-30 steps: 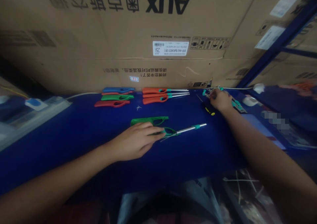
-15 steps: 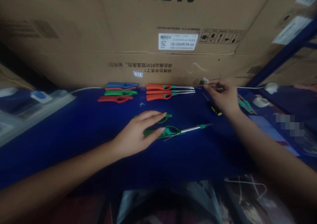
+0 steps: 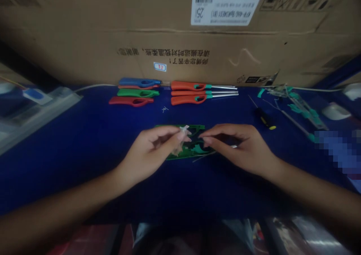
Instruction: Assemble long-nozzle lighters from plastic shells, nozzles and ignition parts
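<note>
My left hand (image 3: 148, 151) pinches a small translucent whitish plastic piece (image 3: 184, 128) between thumb and fingertips. Just to its right, my right hand (image 3: 244, 146) has thumb and forefinger pressed together; whatever sits between them is too small to make out. Beneath both hands lies an open green lighter casing (image 3: 172, 157) with a teal trigger part inside; its metal tube is mostly covered by my right hand. Behind it is another green casing half (image 3: 201, 127), partly covered by my left fingers. A thin wire (image 3: 200, 158) sticks out at the front.
Orange lighters (image 3: 183, 99) with metal tubes lie at the back, beside red (image 3: 131, 101), green (image 3: 135, 93) and blue (image 3: 138, 82) casings. Small screws (image 3: 165, 109) lie before them. A screwdriver (image 3: 264, 118) and teal-and-metal parts (image 3: 306, 110) are at right. A cardboard wall (image 3: 93, 40) stands behind.
My right hand has come from the parts at the back right to the middle, facing my left hand. The whitish piece is now in my left hand, which has lifted off the casings.
</note>
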A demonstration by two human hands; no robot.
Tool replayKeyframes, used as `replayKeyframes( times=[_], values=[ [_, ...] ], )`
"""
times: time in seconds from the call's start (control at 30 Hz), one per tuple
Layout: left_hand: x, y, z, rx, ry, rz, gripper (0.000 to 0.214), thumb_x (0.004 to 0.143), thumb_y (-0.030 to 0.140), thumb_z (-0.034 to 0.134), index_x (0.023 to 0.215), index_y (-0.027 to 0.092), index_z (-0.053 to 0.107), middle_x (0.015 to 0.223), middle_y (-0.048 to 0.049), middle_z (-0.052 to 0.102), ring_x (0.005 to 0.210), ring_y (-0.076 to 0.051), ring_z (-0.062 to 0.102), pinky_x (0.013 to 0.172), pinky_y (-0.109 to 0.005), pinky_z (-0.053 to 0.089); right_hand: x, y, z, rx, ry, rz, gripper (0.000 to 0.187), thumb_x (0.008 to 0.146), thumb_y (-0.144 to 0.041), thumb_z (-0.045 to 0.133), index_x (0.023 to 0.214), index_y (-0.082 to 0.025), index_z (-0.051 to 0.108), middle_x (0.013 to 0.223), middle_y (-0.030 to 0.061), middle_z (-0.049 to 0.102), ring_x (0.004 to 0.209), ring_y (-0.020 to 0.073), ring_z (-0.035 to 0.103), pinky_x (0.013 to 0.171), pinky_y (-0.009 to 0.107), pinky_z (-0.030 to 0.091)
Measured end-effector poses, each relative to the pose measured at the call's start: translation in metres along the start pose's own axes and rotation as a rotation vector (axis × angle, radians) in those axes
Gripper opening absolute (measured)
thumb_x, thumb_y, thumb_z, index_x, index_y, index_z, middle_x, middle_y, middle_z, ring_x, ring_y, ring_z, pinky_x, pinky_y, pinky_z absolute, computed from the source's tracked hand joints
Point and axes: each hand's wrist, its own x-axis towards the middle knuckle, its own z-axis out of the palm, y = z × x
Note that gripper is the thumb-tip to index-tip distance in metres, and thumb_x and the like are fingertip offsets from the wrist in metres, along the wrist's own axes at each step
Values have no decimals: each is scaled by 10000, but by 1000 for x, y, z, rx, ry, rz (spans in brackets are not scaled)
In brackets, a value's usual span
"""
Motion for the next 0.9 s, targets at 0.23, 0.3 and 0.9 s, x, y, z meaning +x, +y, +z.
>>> replayKeyframes(
  times=[0.23, 0.3, 0.9],
  values=[
    [9, -4, -9, 12, -73, -46, 260, 1014, 388, 523, 976, 167, 655, 795, 16, 618, 703, -85, 579, 672, -192, 481, -11, 9, -8, -536, -254, -417, 152, 938, -177, 612, 1076, -182, 677, 1061, 77, 658, 821, 150, 627, 662, 264, 502],
    [9, -5, -7, 15, -93, -47, 274, 1024, 384, 497, 956, 161, 641, 789, 12, 600, 691, -90, 564, 661, -209, 467, -11, 16, -6, -689, -281, -556, 122, 950, -174, 594, 1044, -178, 673, 1058, 74, 668, 787, 156, 617, 629, 273, 484],
    [1, -11, 5, 82, -190, -8, 182, 942, 298, 614, 974, 166, 734, 753, -1, 682, 571, -84, 542, 537, -194, 454, -10, 18, 2, 99, -208, 127, 109, 941, -256, 629, 931, -149, 647, 583, -39, 583, 441, 57, 532, 421, 153, 436]
  ],
)
